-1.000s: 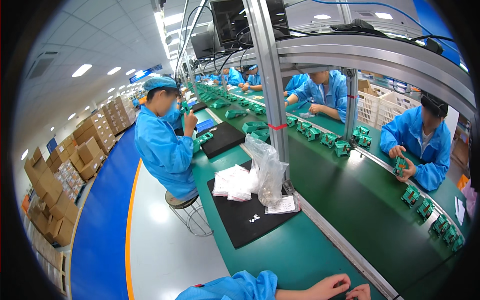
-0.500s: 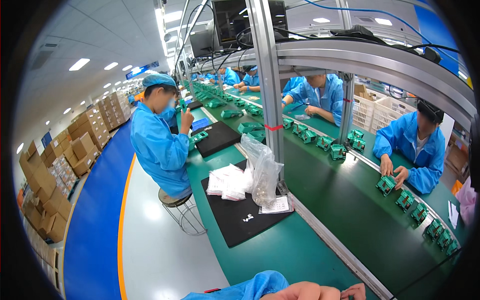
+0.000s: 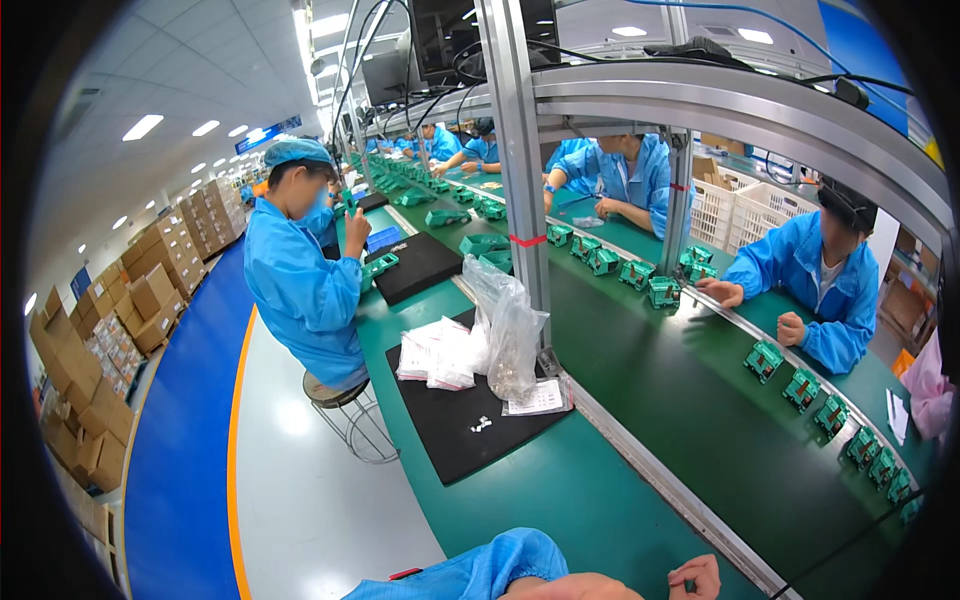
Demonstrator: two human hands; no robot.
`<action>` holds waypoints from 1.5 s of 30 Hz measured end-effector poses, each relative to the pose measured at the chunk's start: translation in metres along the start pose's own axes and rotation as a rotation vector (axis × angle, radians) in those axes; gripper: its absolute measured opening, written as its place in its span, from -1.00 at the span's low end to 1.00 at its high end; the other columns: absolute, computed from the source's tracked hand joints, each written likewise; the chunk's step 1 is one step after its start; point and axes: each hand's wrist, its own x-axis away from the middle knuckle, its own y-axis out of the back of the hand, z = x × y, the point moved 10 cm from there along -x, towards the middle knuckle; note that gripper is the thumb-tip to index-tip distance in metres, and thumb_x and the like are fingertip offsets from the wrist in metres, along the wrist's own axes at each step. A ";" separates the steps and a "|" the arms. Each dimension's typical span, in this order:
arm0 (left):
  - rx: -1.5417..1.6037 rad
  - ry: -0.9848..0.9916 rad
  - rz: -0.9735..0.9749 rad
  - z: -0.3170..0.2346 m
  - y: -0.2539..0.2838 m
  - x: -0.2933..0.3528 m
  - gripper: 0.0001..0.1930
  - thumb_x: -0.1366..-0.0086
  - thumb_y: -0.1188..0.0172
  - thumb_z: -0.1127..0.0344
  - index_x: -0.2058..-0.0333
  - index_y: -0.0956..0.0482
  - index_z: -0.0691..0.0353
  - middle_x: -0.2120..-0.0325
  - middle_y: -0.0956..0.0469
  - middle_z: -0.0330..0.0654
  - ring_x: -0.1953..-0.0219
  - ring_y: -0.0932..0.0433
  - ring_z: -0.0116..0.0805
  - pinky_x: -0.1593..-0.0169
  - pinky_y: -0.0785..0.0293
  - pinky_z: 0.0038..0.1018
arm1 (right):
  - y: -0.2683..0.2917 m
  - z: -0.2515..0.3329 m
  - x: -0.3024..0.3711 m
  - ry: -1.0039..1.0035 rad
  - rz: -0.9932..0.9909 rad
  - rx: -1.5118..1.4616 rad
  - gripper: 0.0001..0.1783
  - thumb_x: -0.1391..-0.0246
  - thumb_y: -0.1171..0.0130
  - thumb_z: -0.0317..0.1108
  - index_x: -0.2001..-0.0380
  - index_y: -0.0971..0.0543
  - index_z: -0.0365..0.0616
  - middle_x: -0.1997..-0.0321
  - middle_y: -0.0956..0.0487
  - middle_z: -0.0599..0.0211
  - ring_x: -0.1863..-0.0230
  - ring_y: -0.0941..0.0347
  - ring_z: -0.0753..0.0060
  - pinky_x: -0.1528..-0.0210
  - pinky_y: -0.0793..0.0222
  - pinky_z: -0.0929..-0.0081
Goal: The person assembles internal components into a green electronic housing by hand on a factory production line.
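At the lower edge, my left hand comes out of a blue sleeve and is mostly cut off, its fingers out of sight. To its right is my right hand, fingers curled in; whatever they may hold is hidden. Both are over the near part of the green bench. Beyond them lies a black mat bearing a few small white pieces, white packets and a clear plastic bag. A printed paper in a clear sleeve overlaps the mat's right edge.
A metal post rises beside the bag, carrying a crossbeam. Green housings line the far side of the dark green belt. One co-worker sits across it; another sits at left, near a stool.
My view has shifted slightly, so the bench appears further left. A gap has opened between my hands. The co-worker across the belt has let go of a green housing and reached leftward.
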 end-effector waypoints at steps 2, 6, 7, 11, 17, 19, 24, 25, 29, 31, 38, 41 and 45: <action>0.035 -0.028 -0.045 -0.003 0.007 0.001 -0.69 -0.14 0.04 0.07 0.50 -0.25 0.22 0.53 -0.35 -0.12 0.27 -0.44 -0.03 0.06 -0.23 -0.18 | -0.001 -0.004 0.002 -0.001 -0.012 -0.010 -0.83 0.33 0.04 -0.72 0.72 -0.35 -0.20 0.56 -0.32 0.29 0.60 -0.19 0.53 0.64 -0.05 0.70; 0.018 -0.028 -0.146 -0.003 0.016 -0.001 -0.67 -0.15 0.06 0.05 0.53 -0.24 0.22 0.54 -0.35 -0.13 0.31 -0.45 -0.06 0.09 -0.26 -0.19 | 0.002 -0.005 0.002 0.001 -0.015 0.036 -0.83 0.33 0.04 -0.72 0.72 -0.34 -0.20 0.57 -0.31 0.29 0.59 -0.20 0.50 0.62 -0.06 0.68; 0.038 -0.023 -0.099 -0.003 0.010 -0.002 -0.67 -0.14 0.06 0.04 0.53 -0.24 0.22 0.55 -0.35 -0.13 0.32 -0.46 -0.07 0.09 -0.27 -0.20 | 0.000 -0.002 0.000 0.010 -0.001 0.045 -0.83 0.34 0.03 -0.72 0.72 -0.34 -0.20 0.57 -0.31 0.29 0.58 -0.21 0.50 0.61 -0.07 0.67; 0.023 -0.077 -0.084 -0.012 0.006 -0.004 -0.65 -0.14 0.06 0.02 0.54 -0.25 0.23 0.56 -0.35 -0.15 0.35 -0.46 -0.11 0.15 -0.29 -0.23 | -0.001 -0.008 0.003 -0.015 0.023 0.014 -0.83 0.33 0.02 -0.72 0.72 -0.34 -0.20 0.57 -0.32 0.29 0.58 -0.21 0.50 0.60 -0.08 0.67; -0.022 -0.079 0.005 -0.025 0.002 -0.009 -0.65 -0.15 0.07 0.03 0.54 -0.27 0.23 0.56 -0.36 -0.15 0.38 -0.45 -0.17 0.25 -0.32 -0.31 | -0.002 -0.003 0.002 0.030 0.004 0.023 -0.84 0.26 0.03 -0.70 0.71 -0.35 -0.20 0.56 -0.32 0.29 0.60 -0.19 0.53 0.61 -0.05 0.67; -0.028 -0.078 -0.021 -0.025 0.003 -0.010 -0.65 -0.15 0.07 0.03 0.53 -0.28 0.23 0.55 -0.36 -0.15 0.39 -0.45 -0.18 0.26 -0.33 -0.32 | -0.002 -0.005 0.002 0.006 0.023 0.026 -0.84 0.26 0.02 -0.70 0.70 -0.35 -0.20 0.56 -0.32 0.30 0.62 -0.18 0.54 0.61 -0.04 0.67; -0.009 -0.100 -0.044 -0.021 0.007 -0.008 -0.65 -0.15 0.07 0.03 0.51 -0.30 0.25 0.54 -0.36 -0.14 0.40 -0.44 -0.20 0.29 -0.33 -0.34 | 0.000 -0.006 0.001 -0.006 0.010 0.026 -0.84 0.26 0.02 -0.71 0.69 -0.35 -0.20 0.56 -0.33 0.30 0.63 -0.15 0.54 0.61 -0.04 0.67; -0.012 -0.059 -0.046 -0.020 0.008 -0.007 -0.66 -0.15 0.07 0.04 0.50 -0.31 0.25 0.53 -0.37 -0.13 0.40 -0.44 -0.20 0.29 -0.33 -0.35 | 0.001 -0.004 0.000 0.013 -0.001 0.024 -0.84 0.25 0.03 -0.71 0.69 -0.35 -0.20 0.55 -0.33 0.30 0.63 -0.15 0.55 0.61 -0.04 0.67; -0.018 -0.012 -0.048 -0.018 0.010 -0.007 -0.66 -0.16 0.06 0.04 0.47 -0.32 0.26 0.52 -0.38 -0.10 0.40 -0.44 -0.19 0.28 -0.32 -0.35 | 0.000 -0.003 -0.001 0.022 0.008 0.033 -0.84 0.26 0.02 -0.71 0.69 -0.35 -0.20 0.55 -0.34 0.29 0.63 -0.15 0.55 0.61 -0.05 0.67; -0.013 -0.027 -0.044 -0.016 0.011 -0.008 -0.65 -0.16 0.07 0.04 0.47 -0.33 0.27 0.53 -0.38 -0.11 0.40 -0.44 -0.20 0.29 -0.32 -0.36 | 0.000 -0.010 0.001 -0.026 0.021 0.021 -0.83 0.26 0.01 -0.72 0.69 -0.35 -0.20 0.56 -0.33 0.29 0.63 -0.16 0.55 0.60 -0.05 0.68; -0.003 -0.021 -0.023 -0.014 0.012 -0.014 -0.65 -0.16 0.07 0.04 0.47 -0.35 0.27 0.55 -0.39 -0.10 0.41 -0.44 -0.20 0.29 -0.32 -0.38 | 0.001 -0.013 0.000 -0.050 0.024 0.019 -0.83 0.27 0.01 -0.71 0.70 -0.35 -0.20 0.55 -0.31 0.31 0.61 -0.17 0.55 0.60 -0.05 0.71; -0.006 -0.007 -0.001 -0.014 0.008 -0.013 -0.65 -0.16 0.07 0.04 0.47 -0.35 0.27 0.55 -0.40 -0.10 0.42 -0.44 -0.20 0.29 -0.32 -0.39 | 0.001 -0.015 0.002 -0.068 0.010 -0.014 -0.84 0.27 0.02 -0.71 0.70 -0.35 -0.21 0.54 -0.31 0.31 0.59 -0.19 0.54 0.59 -0.07 0.70; -0.006 0.010 0.004 -0.013 0.009 -0.007 -0.64 -0.17 0.08 0.04 0.49 -0.35 0.27 0.55 -0.41 -0.10 0.41 -0.44 -0.20 0.30 -0.32 -0.43 | 0.002 -0.012 0.005 -0.067 -0.006 -0.022 -0.84 0.28 0.03 -0.71 0.70 -0.34 -0.21 0.55 -0.30 0.31 0.57 -0.20 0.51 0.57 -0.10 0.68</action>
